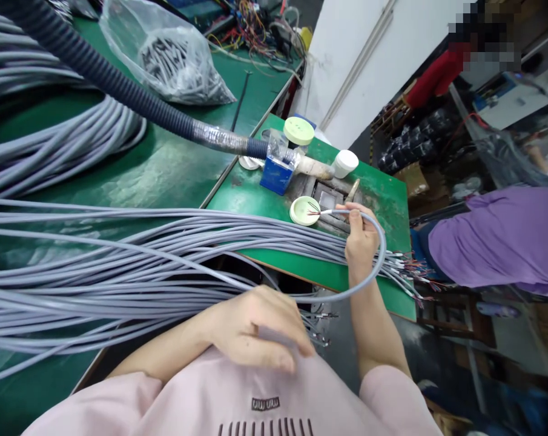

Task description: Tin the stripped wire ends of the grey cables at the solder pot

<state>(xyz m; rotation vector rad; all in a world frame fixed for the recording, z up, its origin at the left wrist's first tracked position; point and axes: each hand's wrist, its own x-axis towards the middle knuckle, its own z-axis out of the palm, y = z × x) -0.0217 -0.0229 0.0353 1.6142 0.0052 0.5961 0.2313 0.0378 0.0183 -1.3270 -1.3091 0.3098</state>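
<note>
My right hand (363, 237) pinches a grey cable (381, 242) close to its stripped end. Thin coloured wires fan out of that end, over a small pale-green dish (298, 212). From my fingers the cable loops round to the right and runs back leftward past my left hand (267, 330). That hand is in front of my chest, fingers loosely bent and thumb apart, with nothing visible in it. A thick bundle of grey cables (274, 233) lies beneath my right wrist, its stripped ends (407, 266) spread at the right.
Beyond the dish sit a grimy metal fixture (330, 197), a blue box (276, 174), a white tub (345, 162) and a lidded jar (299, 130). A black hose (155, 109) crosses overhead. A plastic bag (178, 60) lies behind. A person in purple (496, 236) is at right.
</note>
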